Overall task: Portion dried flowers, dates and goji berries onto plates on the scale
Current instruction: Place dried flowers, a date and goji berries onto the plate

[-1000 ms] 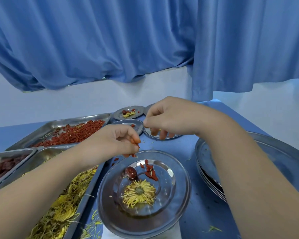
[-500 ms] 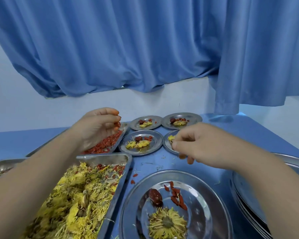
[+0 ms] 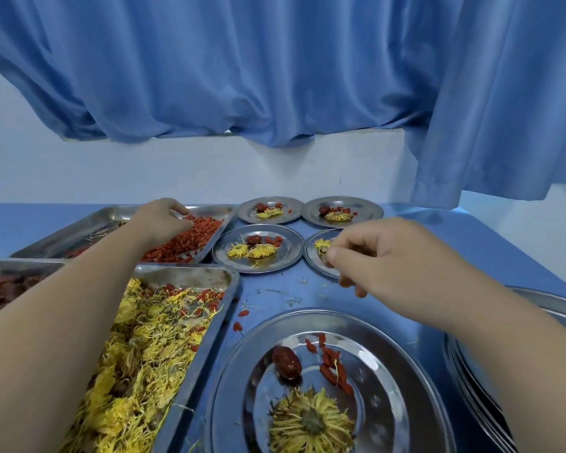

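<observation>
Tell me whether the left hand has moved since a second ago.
Yes. The left hand has gone from above the far rim of the near plate back and left to the goji berry tray, now touching its berries.

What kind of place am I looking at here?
Likely a small food or herbal-tea portioning station: steel trays of goji berries and dried flowers, small portioned plates lined up on a blue table.

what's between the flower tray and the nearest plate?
Two loose goji berries on the blue table between the flower tray and plate, in the head view.
</observation>
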### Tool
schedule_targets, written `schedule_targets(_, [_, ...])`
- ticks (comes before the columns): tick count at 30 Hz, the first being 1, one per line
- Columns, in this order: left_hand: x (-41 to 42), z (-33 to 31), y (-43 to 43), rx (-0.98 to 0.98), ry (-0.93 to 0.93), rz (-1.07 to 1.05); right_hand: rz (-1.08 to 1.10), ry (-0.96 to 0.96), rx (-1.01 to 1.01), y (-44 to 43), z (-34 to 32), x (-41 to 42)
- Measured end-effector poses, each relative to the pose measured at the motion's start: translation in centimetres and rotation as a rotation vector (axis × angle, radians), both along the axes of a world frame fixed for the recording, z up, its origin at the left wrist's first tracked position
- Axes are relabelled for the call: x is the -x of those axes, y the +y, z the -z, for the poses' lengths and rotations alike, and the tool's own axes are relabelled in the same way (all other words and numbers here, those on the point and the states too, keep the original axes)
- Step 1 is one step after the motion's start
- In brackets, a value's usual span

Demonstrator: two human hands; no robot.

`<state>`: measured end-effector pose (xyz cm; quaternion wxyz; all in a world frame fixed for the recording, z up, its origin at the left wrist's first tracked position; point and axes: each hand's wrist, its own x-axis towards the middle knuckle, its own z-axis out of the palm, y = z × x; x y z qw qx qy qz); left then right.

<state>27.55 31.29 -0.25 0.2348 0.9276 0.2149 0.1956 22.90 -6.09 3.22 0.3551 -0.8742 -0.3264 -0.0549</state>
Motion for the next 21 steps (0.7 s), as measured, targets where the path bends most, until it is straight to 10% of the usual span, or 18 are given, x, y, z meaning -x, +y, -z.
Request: schedule_targets(21, [-0.7,1.0,1.7,0.055,0.044,-0.021,-0.029,0.004,0.004,0.7,0.6,0.3])
